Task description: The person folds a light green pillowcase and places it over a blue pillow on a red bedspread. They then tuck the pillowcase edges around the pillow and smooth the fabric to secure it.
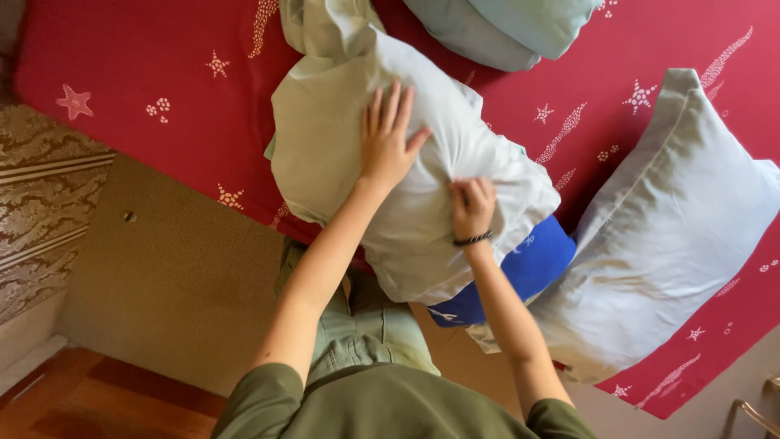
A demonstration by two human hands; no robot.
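Head view: left hand [388, 142] fingers spread on pale pillowcase [406, 187], right hand [471, 207] fingers pinching it, grey pillow [674, 228] beside.

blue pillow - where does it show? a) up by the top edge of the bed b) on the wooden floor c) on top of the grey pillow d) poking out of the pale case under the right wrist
d, the blue pillow sticks out of the pale pillowcase just below the right hand, which pinches the fabric while the left hand lies flat on it.

Olive-green short sleeves, pale green trousers [366, 329], a dark bracelet [473, 239] on the right wrist.
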